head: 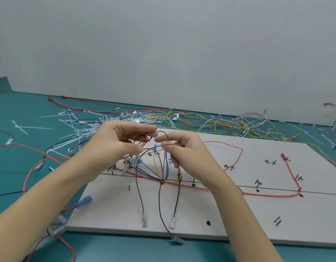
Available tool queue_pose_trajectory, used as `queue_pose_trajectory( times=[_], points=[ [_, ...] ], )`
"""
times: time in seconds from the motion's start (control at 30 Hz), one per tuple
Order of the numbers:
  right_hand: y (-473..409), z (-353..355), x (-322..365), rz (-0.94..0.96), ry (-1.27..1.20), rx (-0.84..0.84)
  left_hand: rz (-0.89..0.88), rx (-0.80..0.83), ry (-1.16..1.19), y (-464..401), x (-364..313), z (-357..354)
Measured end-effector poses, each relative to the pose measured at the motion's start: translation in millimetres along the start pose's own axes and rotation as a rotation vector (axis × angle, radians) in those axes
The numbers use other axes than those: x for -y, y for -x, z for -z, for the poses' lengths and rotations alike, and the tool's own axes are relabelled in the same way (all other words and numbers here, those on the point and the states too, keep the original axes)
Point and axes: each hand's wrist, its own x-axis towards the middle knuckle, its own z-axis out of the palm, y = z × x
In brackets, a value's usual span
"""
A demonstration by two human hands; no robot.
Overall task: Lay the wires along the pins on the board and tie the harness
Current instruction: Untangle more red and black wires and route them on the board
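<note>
A pale harness board lies on the green table, with black pins, drawn lines and handwritten marks. A red wire runs along its line to a pin at the right. Yellow, blue and white wires bunch at a pin in the middle. My left hand and my right hand are raised above the board, each pinching thin brown wires. These wires loop between my fingers and hang down, ending in clear-sleeved terminals near the board's front edge.
A heap of white cable ties lies behind my left hand. Tangled yellow, white, red and blue wires spread along the back of the table. Loose red wires with blue terminals lie left of the board.
</note>
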Motion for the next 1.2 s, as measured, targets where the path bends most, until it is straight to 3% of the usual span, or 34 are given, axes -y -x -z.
queue_pose_trajectory(
  times=[0.17,0.4,0.6,0.8,0.93,1.2],
  points=[
    [1,-11,1,-0.024,-0.13,0.115,0.022,0.037,0.149,-3,4,4],
    [0,-21,-5,-0.009,-0.206,0.064,0.005,-0.009,0.21,-4,6,2],
    [0,-21,-6,0.047,-0.128,-0.027,0.041,-0.063,0.196,-6,6,2],
    [4,-17,0,0.057,-0.219,0.065,0.129,-0.099,0.173,-6,9,-2],
    [1,-23,-5,0.108,-0.18,-0.048,0.194,-0.113,0.143,-7,12,0],
    [5,-23,-3,0.102,-0.278,-0.024,0.23,-0.036,0.072,-7,12,5]
  ],
)
